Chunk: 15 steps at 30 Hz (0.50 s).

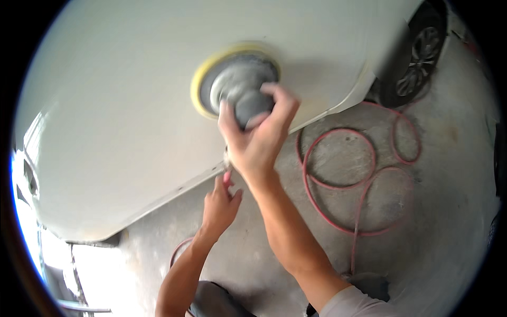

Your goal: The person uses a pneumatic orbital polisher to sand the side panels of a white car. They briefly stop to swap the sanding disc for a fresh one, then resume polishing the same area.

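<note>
A round sander [237, 84] with a grey body and a yellow-rimmed pad lies against the white car door panel [132, 105]. My right hand [261, 137] is wrapped round its dark grey top, thumb on the left side and fingers on the right. Motion blurs the sander and the fingers slightly. Below it, my left hand [221, 206] is closed on a short visible piece of red air hose [227, 178], close under the sander's tail end and the panel's lower edge. The hose's joint with the sander is mostly hidden by my right wrist.
On the concrete floor [449, 211] to the right, more red hose [340, 129] lies in loose loops. A car wheel [420, 61] stands at the upper right. Bright light falls on the floor at the lower left. My knee [214, 301] shows at the bottom.
</note>
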Motion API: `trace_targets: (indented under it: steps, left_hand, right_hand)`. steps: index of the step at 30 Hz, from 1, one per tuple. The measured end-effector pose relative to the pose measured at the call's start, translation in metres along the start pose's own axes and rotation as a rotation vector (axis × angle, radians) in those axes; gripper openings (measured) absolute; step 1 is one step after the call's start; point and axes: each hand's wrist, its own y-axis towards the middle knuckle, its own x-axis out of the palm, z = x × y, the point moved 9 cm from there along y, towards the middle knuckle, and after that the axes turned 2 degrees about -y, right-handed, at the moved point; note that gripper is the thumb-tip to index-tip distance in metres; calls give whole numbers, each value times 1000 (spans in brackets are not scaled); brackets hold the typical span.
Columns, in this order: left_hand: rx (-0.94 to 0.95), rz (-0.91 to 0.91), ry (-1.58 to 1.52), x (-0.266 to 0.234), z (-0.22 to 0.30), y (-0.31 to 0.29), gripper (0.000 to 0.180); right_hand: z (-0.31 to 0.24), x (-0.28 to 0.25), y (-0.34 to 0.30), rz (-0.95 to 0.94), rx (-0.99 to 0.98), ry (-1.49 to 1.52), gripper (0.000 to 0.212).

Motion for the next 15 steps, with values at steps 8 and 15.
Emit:
trace_targets:
  steps: [8, 15]
  left_hand:
    - [138, -54, 0, 33, -15, -7, 52]
    - [180, -8, -271, 20, 6, -4, 32]
  right_hand:
    - [-48, 13, -22, 0, -116, 93, 67]
    - [5, -14, 37, 36, 95, 126, 54]
